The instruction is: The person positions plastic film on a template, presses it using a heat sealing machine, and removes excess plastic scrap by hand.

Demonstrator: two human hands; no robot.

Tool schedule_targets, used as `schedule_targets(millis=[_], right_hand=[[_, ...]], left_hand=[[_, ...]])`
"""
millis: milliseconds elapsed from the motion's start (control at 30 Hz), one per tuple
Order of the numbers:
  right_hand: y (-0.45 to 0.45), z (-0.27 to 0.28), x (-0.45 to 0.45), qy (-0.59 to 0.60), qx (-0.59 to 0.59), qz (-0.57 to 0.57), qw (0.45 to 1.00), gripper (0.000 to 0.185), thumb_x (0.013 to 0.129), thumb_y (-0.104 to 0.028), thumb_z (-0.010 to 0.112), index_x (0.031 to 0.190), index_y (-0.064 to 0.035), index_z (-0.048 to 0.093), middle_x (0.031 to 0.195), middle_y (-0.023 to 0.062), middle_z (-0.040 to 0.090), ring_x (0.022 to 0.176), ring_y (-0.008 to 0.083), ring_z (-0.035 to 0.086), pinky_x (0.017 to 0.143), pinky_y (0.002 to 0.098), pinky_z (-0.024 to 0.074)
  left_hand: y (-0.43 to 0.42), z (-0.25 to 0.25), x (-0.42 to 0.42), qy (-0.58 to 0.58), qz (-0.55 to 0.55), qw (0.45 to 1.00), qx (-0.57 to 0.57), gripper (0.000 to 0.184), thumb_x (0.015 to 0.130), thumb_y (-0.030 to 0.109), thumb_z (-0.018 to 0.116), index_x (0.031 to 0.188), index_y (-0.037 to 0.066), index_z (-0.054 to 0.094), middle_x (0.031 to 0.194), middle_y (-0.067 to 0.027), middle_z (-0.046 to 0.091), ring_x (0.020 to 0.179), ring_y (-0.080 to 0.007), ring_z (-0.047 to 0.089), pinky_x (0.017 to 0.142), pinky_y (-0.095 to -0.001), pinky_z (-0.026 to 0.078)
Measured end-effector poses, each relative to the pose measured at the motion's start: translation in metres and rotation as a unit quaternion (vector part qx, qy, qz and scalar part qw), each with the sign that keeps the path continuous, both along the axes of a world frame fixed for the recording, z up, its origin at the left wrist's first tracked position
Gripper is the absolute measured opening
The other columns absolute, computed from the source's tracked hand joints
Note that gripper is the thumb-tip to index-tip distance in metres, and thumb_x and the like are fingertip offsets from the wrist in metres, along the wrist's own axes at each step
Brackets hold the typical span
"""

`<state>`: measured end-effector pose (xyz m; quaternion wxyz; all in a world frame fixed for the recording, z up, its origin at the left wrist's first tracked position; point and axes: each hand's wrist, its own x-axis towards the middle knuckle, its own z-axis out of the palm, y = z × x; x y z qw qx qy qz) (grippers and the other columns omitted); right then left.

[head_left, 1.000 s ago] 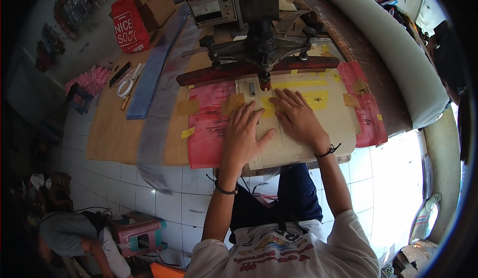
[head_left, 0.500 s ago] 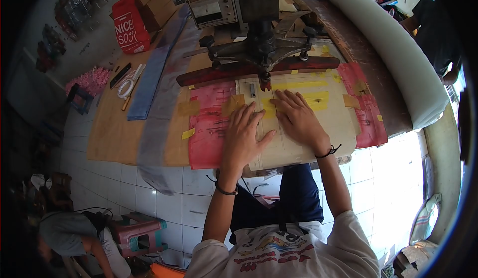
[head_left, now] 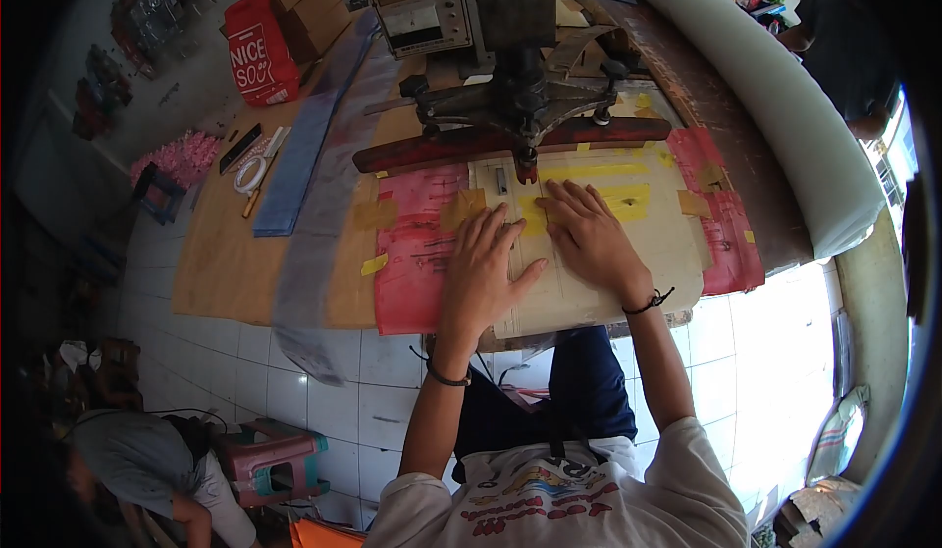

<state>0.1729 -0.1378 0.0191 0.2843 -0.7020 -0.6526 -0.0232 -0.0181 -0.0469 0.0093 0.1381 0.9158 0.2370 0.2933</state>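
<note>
Head: left hand (head_left: 481,278) and right hand (head_left: 596,246) touch beige sheet (head_left: 569,303).

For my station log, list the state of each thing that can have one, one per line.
Left hand: open, palm down
Right hand: open, palm down
Beige sheet: flat, taped
Clear strip: one end hanging down
Red bag: standing
Pale roll: lying on its side
Control box: power unclear

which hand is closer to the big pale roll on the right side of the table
Right. The right hand rests on the beige sheet, left of the pale roll; the left hand lies farther left, away from it.
</note>
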Motion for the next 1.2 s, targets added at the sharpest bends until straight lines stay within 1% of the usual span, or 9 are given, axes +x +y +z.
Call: schedule_targets(millis=[633,833,900,933,1033,1067,1133,1167,1200], right_hand=[[0.000,-0.004,0.001,-0.006,0.012,0.000,1.000,0.036,0.101,-0.021,0.056,0.134,-0.0090,0.063,0.153,0.0166,0.052,0.147,0.0362,0.042,0.125,0.0505,0.0268],[0.002,-0.003,0.003,0.057,0.087,0.027,0.994,0.029,0.099,-0.013,0.058,0.124,-0.0047,0.068,0.141,0.0180,0.063,0.136,0.0388,0.052,0.119,0.0503,0.0360],[-0.007,0.015,0.001,0.115,0.128,0.020,0.985,0.025,0.100,-0.009,0.057,0.121,-0.0028,0.070,0.133,0.0185,0.067,0.129,0.0377,0.059,0.112,0.0466,0.0433],[-0.017,0.023,-0.004,0.147,0.148,0.012,0.978,0.024,0.101,-0.008,0.057,0.119,-0.0019,0.070,0.129,0.0188,0.070,0.125,0.0372,0.063,0.109,0.0447,0.0470],[-0.064,0.016,-0.019,0.279,0.163,0.029,0.946,0.022,0.104,-0.007,0.053,0.117,0.0004,0.070,0.116,0.0166,0.075,0.112,0.0317,0.070,0.099,0.0390,0.0523],[-0.080,0.002,-0.026,0.335,0.195,0.065,0.920,0.023,0.108,-0.011,0.051,0.114,0.0018,0.070,0.093,0.0140,0.077,0.092,0.0242,0.075,0.086,0.0337,0.0563],[-0.125,-0.028,-0.040,0.477,0.155,0.119,0.857,0.024,0.108,-0.014,0.052,0.110,0.0009,0.070,0.074,0.0098,0.074,0.071,0.0166,0.074,0.069,0.0278,0.0564],[-0.146,-0.048,-0.047,0.529,0.110,0.114,0.834,0.024,0.108,-0.016,0.052,0.109,-0.0003,0.071,0.063,0.0064,0.069,0.056,0.0094,0.067,0.053,0.0213,0.0490],[-0.163,-0.066,-0.052,0.519,0.060,0.116,0.845,0.025,0.108,-0.016,0.052,0.109,-0.0013,0.072,0.060,0.0029,0.066,0.051,0.0070,0.063,0.047,0.0201,0.0434]], left_hand=[[-0.002,0.001,0.000,0.015,0.011,1.000,0.004,0.059,0.089,0.040,0.076,0.134,0.004,0.064,0.149,-0.0190,0.054,0.141,-0.0385,0.046,0.121,-0.0503,0.034],[-0.003,0.002,-0.001,-0.039,0.008,0.999,-0.023,0.053,0.095,0.029,0.070,0.137,0.001,0.056,0.143,-0.0221,0.055,0.136,-0.0405,0.049,0.116,-0.0490,0.038],[-0.002,0.002,-0.004,-0.107,0.019,0.990,-0.084,0.046,0.097,0.021,0.065,0.135,-0.004,0.054,0.137,-0.0238,0.057,0.132,-0.0419,0.050,0.114,-0.0487,0.039],[-0.001,-0.002,-0.004,-0.150,0.042,0.984,-0.083,0.036,0.098,0.009,0.058,0.133,-0.002,0.056,0.130,-0.0232,0.059,0.125,-0.0418,0.054,0.110,-0.0475,0.042],[0.008,-0.004,-0.017,-0.189,0.030,0.959,-0.209,0.032,0.098,0.007,0.058,0.130,0.000,0.058,0.126,-0.0220,0.061,0.121,-0.0407,0.056,0.107,-0.0453,0.045],[0.006,0.001,-0.019,-0.187,0.036,0.956,-0.223,0.029,0.097,0.005,0.058,0.126,0.002,0.061,0.122,-0.0195,0.062,0.114,-0.0368,0.060,0.100,-0.0426,0.049],[0.003,-0.002,-0.023,-0.154,0.030,0.977,-0.148,0.026,0.097,0.004,0.058,0.122,0.001,0.063,0.121,-0.0179,0.064,0.112,-0.0340,0.063,0.097,-0.0404,0.052],[0.002,-0.003,-0.022,-0.139,0.025,0.984,-0.109,0.024,0.097,0.004,0.058,0.121,0.001,0.064,0.121,-0.0171,0.064,0.111,-0.0326,0.064,0.095,-0.0392,0.053],[-0.001,-0.001,-0.022,-0.162,0.009,0.977,-0.135,0.023,0.098,0.003,0.057,0.119,0.000,0.064,0.121,-0.0159,0.065,0.112,-0.0302,0.064,0.096,-0.0376,0.052]])
